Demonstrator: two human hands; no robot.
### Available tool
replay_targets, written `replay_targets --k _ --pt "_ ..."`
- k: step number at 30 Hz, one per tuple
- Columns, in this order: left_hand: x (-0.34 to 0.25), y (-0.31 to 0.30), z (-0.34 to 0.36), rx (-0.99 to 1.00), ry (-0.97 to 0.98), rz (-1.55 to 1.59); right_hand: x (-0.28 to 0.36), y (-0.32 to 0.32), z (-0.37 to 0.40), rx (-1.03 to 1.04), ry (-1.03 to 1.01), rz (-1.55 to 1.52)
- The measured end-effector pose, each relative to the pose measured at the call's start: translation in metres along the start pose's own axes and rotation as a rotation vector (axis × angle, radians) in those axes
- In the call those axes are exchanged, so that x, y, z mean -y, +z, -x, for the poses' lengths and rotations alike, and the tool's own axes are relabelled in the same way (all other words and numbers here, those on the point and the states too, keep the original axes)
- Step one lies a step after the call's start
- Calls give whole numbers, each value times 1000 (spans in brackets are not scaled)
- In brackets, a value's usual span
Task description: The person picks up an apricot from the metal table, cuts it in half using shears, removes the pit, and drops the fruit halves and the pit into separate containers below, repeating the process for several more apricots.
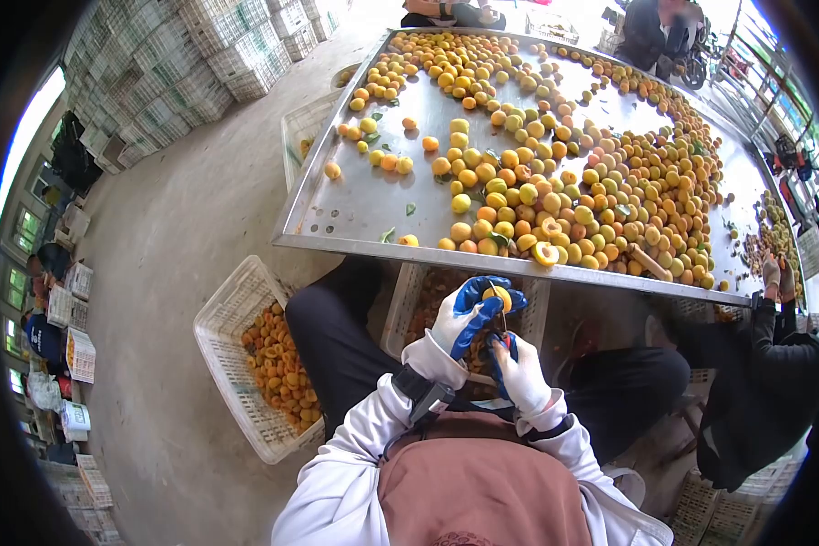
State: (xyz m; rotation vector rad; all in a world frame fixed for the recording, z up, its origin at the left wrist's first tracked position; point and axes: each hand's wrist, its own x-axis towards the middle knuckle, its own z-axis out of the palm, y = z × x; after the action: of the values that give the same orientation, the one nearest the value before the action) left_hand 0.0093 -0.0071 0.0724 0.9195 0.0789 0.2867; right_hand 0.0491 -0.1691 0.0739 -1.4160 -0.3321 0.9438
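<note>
My left hand [469, 314], in a white glove with blue coating, is closed around a yellow-orange apricot [497, 295] in front of the table's near edge. My right hand [517, 364], gloved the same way, grips a small knife [504, 324] whose thin blade points up against the fruit. Its handle is mostly hidden by my fingers. Below both hands stands a white plastic crate [400, 309] with dark reddish bits inside. Many whole apricots [555, 196] lie spread over the metal table [373, 205], and a halved apricot [545, 254] rests by its front edge.
To my left a white crate [214, 318] holds many apricot halves [282, 369]. Another crate [305, 127] stands beside the table. A dark-clothed person [764, 382] sits close on my right, hands at the table. Stacked crates [164, 73] rise at the far left.
</note>
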Motion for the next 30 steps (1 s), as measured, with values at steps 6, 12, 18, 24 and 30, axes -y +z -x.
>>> replay_targets --k 6,12,18,24,30 --pt "13 -14 1 -131 -6 128 16 -18 -1 -357 -425 433" --pt "24 24 -1 -155 208 -356 42 -12 -34 -449 -548 425" --pt "14 14 1 -201 418 -1112 36 -7 -35 -409 -482 321" --pt "6 28 1 -189 584 -1225 32 -11 -38 -341 -537 278" --pt "13 47 -2 -301 423 -823 37 -14 -48 -309 -603 388"
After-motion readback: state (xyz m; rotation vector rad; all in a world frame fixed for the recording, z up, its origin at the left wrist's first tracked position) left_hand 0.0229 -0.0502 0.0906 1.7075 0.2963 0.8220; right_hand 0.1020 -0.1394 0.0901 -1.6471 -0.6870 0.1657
